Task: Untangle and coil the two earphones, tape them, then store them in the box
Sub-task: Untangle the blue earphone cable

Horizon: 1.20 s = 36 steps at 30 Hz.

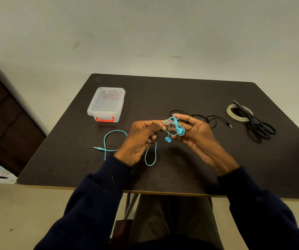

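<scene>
Left hand and right hand are both closed on the tangled turquoise earphone above the worktop. Black earphone lies untouched. Nothing is coiled, taped or stored; box is lidded.

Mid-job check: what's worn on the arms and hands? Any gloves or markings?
Dark navy long sleeves cover both arms; the left sleeve and right sleeve end at the wrists. The left hand and right hand are bare: no gloves, no ring or watch showing. A tiny reddish fleck marks the left sleeve near its cuff.
</scene>
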Each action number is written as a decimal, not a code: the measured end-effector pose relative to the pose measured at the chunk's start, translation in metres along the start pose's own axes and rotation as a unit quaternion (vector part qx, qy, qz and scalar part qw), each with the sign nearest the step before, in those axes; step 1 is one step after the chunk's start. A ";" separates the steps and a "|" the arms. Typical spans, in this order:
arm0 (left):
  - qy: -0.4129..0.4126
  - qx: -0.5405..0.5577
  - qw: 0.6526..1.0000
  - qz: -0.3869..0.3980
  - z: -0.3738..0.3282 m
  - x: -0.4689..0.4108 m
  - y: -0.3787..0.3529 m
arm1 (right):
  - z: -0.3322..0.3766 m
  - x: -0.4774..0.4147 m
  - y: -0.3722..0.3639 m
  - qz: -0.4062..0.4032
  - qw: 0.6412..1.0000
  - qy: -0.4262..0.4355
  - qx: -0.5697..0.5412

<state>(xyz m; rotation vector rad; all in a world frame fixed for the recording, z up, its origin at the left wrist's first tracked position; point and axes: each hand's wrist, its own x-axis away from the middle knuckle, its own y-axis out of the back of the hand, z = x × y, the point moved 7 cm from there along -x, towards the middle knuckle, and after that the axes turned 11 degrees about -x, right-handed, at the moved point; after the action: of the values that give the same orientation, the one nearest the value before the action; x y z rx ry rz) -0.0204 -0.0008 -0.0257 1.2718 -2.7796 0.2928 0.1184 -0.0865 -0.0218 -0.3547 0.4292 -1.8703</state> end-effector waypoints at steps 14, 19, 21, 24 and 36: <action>-0.043 -0.081 0.995 -0.038 -0.004 0.005 0.002 | -0.008 0.002 0.004 -0.083 0.989 0.064 0.104; -0.073 -0.119 0.988 -0.065 -0.004 0.006 0.002 | -0.007 0.002 -0.002 -0.048 0.995 0.057 0.062; -0.077 -0.122 0.987 -0.075 -0.004 0.006 0.002 | -0.006 0.003 -0.003 -0.039 0.997 0.038 0.048; -0.081 -0.116 0.986 -0.088 -0.002 0.006 0.004 | -0.002 0.006 0.006 -0.089 0.992 0.029 0.088; -0.049 -0.090 0.990 -0.099 0.005 0.004 0.007 | 0.040 0.002 -0.040 -0.045 0.796 0.231 0.558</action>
<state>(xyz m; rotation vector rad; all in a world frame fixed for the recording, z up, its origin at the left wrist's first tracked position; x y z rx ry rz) -0.0282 -0.0003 -0.0315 1.5367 -2.6544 -0.0350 0.1022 -0.0815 0.0325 0.9080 -0.4328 -1.9600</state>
